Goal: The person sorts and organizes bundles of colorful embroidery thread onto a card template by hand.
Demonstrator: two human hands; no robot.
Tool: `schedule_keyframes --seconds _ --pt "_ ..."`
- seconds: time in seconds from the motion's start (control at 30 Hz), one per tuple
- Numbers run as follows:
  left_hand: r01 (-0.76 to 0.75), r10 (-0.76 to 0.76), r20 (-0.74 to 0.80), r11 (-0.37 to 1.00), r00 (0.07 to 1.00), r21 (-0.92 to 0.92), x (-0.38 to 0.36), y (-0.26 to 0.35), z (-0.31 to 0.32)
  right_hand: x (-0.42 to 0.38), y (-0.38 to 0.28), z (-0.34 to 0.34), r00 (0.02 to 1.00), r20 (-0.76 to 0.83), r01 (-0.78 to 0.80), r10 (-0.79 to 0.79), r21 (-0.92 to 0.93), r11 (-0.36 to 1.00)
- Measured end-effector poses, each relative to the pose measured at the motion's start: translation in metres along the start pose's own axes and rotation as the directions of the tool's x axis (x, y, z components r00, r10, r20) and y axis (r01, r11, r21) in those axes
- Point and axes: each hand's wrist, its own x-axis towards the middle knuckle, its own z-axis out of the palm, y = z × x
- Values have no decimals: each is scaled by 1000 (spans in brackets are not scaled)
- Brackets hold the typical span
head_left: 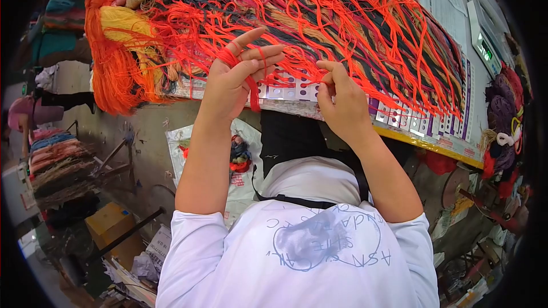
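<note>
Red thread (254, 94) is looped round my left hand (233, 80), passing over the base of the index finger and hanging below the palm. The index finger points up, while the thumb lies against the other fingers, which are crossed by a strand. My right hand (343, 100) is closed in a pinch on red thread near the table's front edge. Beyond both hands, long strands of bright orange-red, black, tan and maroon thread (319, 17) cover the table. Under the strand ends is a row of punched cards (394, 115), white and purple with holes.
Orange and yellow skeins (111, 51) hang over the table's left end. A digital scale (484, 48) stands at the right, near purple yarn (502, 100). On the floor are a plastic bag (240, 188) and a cardboard box (114, 225). Another person (43, 111) is at far left.
</note>
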Motion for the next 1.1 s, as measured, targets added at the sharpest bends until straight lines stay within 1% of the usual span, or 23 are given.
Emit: schedule_keyframes --seconds 0.1,0.17,0.2,0.27,0.33,0.4,0.43,0.47,0.5,0.57,0.63,0.7,0.77,0.8,0.83,0.87,0.9,0.93,0.97,1.0,1.03,1.07,1.1 --pt "38 -37 43 999 998 -13 -1 1 1 1 -1 1 999 13 -32 32 61 998" --pt "98 -114 96 984 989 151 2 -6 10 5 -6 0 999 -30 29 -23 180 983" --pt "155 -180 85 957 980 246 5 -11 17 5 -7 0 999 -27 24 -20 178 984" --pt "145 -231 177 905 957 401 11 -28 21 8 -7 0 995 -45 96 -89 191 977" --pt "156 -241 179 908 954 390 13 -37 22 9 -7 0 997 -22 71 -68 186 980" --pt "135 -212 112 870 971 474 13 -30 15 7 0 -1 999 -3 37 -37 182 983" --pt "93 -136 56 876 989 472 13 -25 8 5 8 2 999 54 1 -7 97 995" --pt "107 -113 -14 887 994 449 13 -14 -1 3 15 5 994 109 -30 28 11 999" --pt "118 -89 -87 898 992 425 13 0 -13 3 21 8 994 103 -36 34 14 999" --pt "136 -118 -113 976 987 170 17 39 -55 1 28 13 995 13 97 -96 -78 992" --pt "212 -195 -128 967 972 142 19 80 -76 0 28 14 997 -1 83 -83 -97 992" --pt "128 -108 -254 990 961 65 33 112 -101 1 28 15 997 -8 79 -81 -118 990" --pt "1 16 -319 999 948 54 51 146 -122 1 28 17 996 -32 73 -78 -122 990" --pt "-34 161 -424 956 891 292 57 154 -120 1 28 17 996 -37 78 -83 -124 989" --pt "-34 321 -483 858 814 513 62 159 -118 0 27 18 998 -29 53 -57 -111 992" --pt "19 534 -447 626 718 779 66 155 -119 1 27 17 999 -21 31 -33 -99 995" --pt "186 468 -461 521 754 833 62 150 -98 1 23 15 999 -31 40 -43 -96 995" --pt "342 396 -489 387 777 857 55 134 -67 0 19 12 999 -27 -31 33 48 998" --pt "128 267 -368 630 890 766 44 111 -47 -2 15 10 994 -8 -104 108 191 976" --pt "-42 179 -193 828 965 559 29 87 -26 -3 6 7 994 -8 -101 104 195 976" --pt "28 11 -97 921 995 389 11 71 11 -4 -7 4 993 -36 -93 108 293 951" --pt "138 -136 -23 967 990 213 -4 56 34 -5 -20 1 991 -59 -85 117 388 918" --pt "259 -261 76 965 962 37 -14 44 49 -4 -31 0 991 -20 -101 133 540 835"
